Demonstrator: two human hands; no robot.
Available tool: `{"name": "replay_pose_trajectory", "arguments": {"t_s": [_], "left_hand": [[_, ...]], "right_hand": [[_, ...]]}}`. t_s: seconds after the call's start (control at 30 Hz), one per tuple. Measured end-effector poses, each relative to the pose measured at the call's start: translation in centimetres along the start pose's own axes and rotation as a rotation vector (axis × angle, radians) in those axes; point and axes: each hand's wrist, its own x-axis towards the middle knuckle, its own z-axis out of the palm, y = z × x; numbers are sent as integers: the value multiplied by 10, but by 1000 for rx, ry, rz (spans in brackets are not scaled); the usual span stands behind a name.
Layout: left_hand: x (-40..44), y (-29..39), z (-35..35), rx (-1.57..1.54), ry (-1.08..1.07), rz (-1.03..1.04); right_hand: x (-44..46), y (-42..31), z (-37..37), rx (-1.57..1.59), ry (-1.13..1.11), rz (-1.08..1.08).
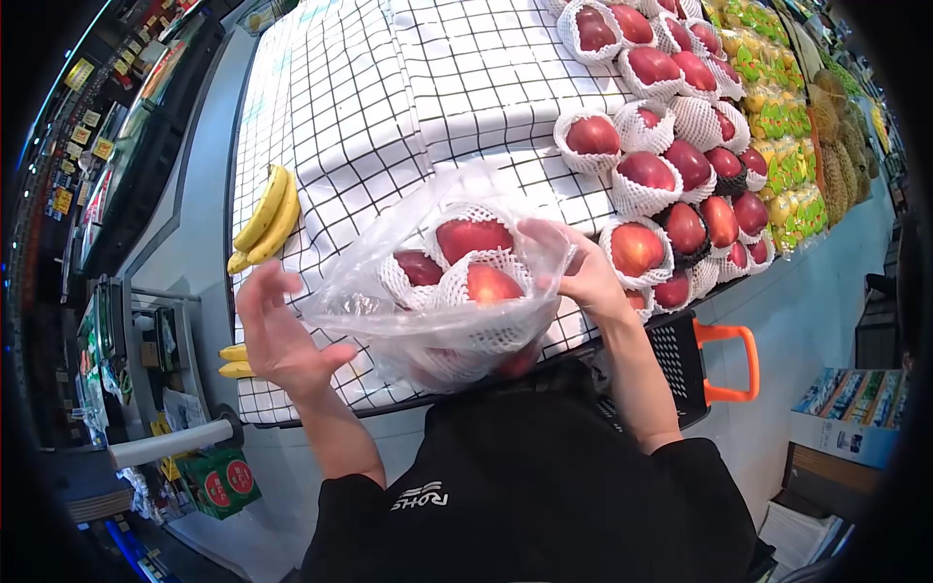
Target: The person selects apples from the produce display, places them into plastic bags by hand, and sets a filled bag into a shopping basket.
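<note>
A clear plastic bag stands at the front edge of the table, its mouth spread wide. Inside it lie several red apples in white foam nets. My right hand grips the bag's right rim between thumb and fingers. To the left of the bag, my left hand is raised with its fingers apart and holds nothing. Two bananas rest on the checked cloth beyond my left hand, and the ends of more bananas show beside its wrist.
Many netted apples are heaped at the right of the table. Packs of yellow fruit lie farther right. A black basket with an orange handle is below the table's right front edge. A roll on a stand is at the lower left.
</note>
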Motion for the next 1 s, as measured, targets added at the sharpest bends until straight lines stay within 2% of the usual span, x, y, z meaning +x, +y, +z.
{"name": "replay_pose_trajectory", "arguments": {"t_s": [0.03,0.07,0.13,0.17,0.23,0.27,0.33,0.4,0.53,0.6,0.67,0.7,0.73,0.77,0.83,0.87,0.9,0.93,1.0], "left_hand": [[-3,-5,4,-134,-23,-14],[-7,-12,5,-136,-24,-9],[-16,-23,8,-213,-238,-354],[-18,-28,11,-213,-237,-351],[-17,-36,21,-352,-419,-706],[-11,-43,21,-350,-411,-709],[5,-60,20,111,-839,-454],[10,-60,41,68,-803,-523],[24,-53,71,57,-897,-732],[18,-59,74,-18,-954,-894],[6,-62,76,-14,-887,-848],[7,-54,78,-92,-771,-910],[8,-49,79,-169,-650,-970],[7,-45,80,-166,-648,-975],[6,-40,80,-314,-450,-955],[4,-41,79,-312,-440,-962],[2,-44,79,-340,-388,-923],[0,-45,78,-367,-338,-883],[-2,-45,77,-376,-264,-915]], "right_hand": [[-1,4,3,32,42,15],[-1,6,4,31,43,10],[0,8,7,-34,76,57],[1,12,10,-74,90,12],[3,19,13,-43,157,-19],[4,21,14,-11,226,-47],[8,18,20,21,261,-70],[13,4,29,204,380,-108],[29,2,18,188,506,-174],[33,10,6,273,502,-180],[34,15,0,279,500,-152],[33,14,-1,282,503,-151],[30,11,0,391,434,-144],[27,9,2,498,362,-133],[15,11,10,483,313,-139],[9,13,14,466,265,-150],[6,16,12,336,228,-182],[4,16,11,336,225,-174],[1,8,12,21,109,-165]]}}
